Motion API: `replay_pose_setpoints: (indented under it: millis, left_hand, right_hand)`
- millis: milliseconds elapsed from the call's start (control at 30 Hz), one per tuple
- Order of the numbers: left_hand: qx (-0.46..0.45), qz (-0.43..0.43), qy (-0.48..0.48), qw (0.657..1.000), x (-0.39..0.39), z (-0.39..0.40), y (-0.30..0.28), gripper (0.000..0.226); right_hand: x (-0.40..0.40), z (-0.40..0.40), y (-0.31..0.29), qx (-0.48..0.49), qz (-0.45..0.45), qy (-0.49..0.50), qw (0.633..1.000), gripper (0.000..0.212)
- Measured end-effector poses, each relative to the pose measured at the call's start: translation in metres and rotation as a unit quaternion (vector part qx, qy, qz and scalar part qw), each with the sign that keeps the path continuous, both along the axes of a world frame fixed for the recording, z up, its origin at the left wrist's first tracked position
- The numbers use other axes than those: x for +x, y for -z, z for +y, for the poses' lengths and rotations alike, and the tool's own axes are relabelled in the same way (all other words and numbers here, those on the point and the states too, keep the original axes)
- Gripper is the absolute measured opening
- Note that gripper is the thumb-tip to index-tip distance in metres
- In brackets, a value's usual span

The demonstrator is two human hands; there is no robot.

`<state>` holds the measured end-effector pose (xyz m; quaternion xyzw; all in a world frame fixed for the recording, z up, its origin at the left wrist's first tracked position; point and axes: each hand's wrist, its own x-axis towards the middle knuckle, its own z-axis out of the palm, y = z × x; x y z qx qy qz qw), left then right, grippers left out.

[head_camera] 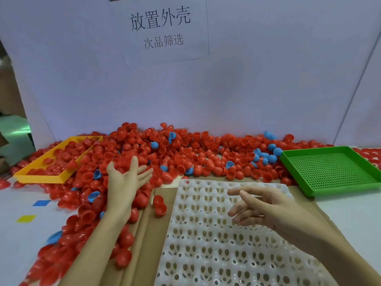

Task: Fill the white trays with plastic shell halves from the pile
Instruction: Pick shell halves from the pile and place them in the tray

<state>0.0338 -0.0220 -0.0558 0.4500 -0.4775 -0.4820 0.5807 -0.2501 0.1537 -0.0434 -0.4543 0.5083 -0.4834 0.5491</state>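
Head view: left hand (pixel 125 182) fingers spread on shell pile (pixel 185 153); right hand (pixel 266 207) fingers spread above white tray (pixel 206 244).

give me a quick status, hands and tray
Left hand open, palm up on the shell pile. Right hand open above the white tray. Tray pockets empty. Nothing blocking.

The white tray (pixel 216 244) runs off the bottom edge, and the right hand (pixel 266 209) and forearm cover part of its right side. The left forearm hides shell halves in the pile (pixel 185 153) beneath it. The green tray (pixel 334 170) is cut by the right edge. Fingers (pixel 237 212) of the right hand are motion-blurred. A dark object at the top edge is mostly out of frame.
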Motion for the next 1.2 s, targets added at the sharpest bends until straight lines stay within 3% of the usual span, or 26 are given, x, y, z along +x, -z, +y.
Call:
replay_pose_setpoints:
  millis: [67,133,200,267,333,433,533,633,767,833,933,1067,1200]
  left_hand:
    - [-0.044,-0.119,-0.027,0.992,0.012,-0.012,0.012,0.061]
    - [-0.128,-0.286,-0.063,0.948,0.014,-0.021,0.024,0.027]
    - [-0.196,-0.455,-0.043,0.868,0.011,-0.030,0.034,0.017]
    - [-0.186,-0.613,-0.016,0.767,0.006,-0.034,0.039,0.030]
    - [-0.165,-0.679,-0.029,0.715,0.004,-0.035,0.040,0.039]
    - [-0.161,-0.700,-0.045,0.695,0.003,-0.033,0.037,0.033]
    - [-0.169,-0.674,-0.054,0.717,0.003,-0.032,0.035,0.023]
    - [-0.178,-0.582,-0.039,0.792,0.003,-0.029,0.031,0.017]
    - [-0.252,-0.455,-0.036,0.854,0.003,-0.016,0.021,0.031]
    - [-0.273,-0.364,0.023,0.890,-0.003,-0.005,0.012,0.050]
    - [-0.228,-0.209,0.178,0.934,-0.019,0.018,-0.004,0.066]
    - [-0.189,-0.076,0.330,0.922,-0.043,0.054,-0.013,0.076]
    - [-0.206,-0.109,0.441,0.867,-0.057,0.079,-0.005,0.077]
  right_hand:
    - [0.000,-0.001,0.002,0.008,0.008,-0.006,1.000,0.035]
    - [0.001,-0.002,0.003,0.014,0.019,-0.018,1.000,0.036]
    - [0.001,-0.002,0.005,0.017,0.027,-0.024,0.999,0.039]
    - [0.000,-0.003,0.006,0.020,0.029,-0.028,0.999,0.037]
    - [-0.001,-0.003,0.007,0.022,0.023,-0.033,0.999,0.033]
    - [-0.001,-0.003,0.006,0.027,0.027,-0.036,0.999,0.037]
    - [-0.001,-0.004,0.006,0.028,0.026,-0.037,0.999,0.043]
    - [-0.001,-0.003,0.007,0.026,0.031,-0.035,0.999,0.032]
    - [-0.001,-0.002,0.006,0.026,0.032,-0.034,0.999,0.028]
    - [-0.002,-0.002,0.005,0.024,0.030,-0.029,0.999,0.026]
    - [-0.004,-0.001,0.004,0.021,0.032,-0.027,0.999,0.025]
    - [-0.003,0.000,0.002,0.001,0.012,-0.036,0.999,0.036]
    - [0.002,0.000,0.004,-0.027,-0.020,-0.060,0.998,0.046]
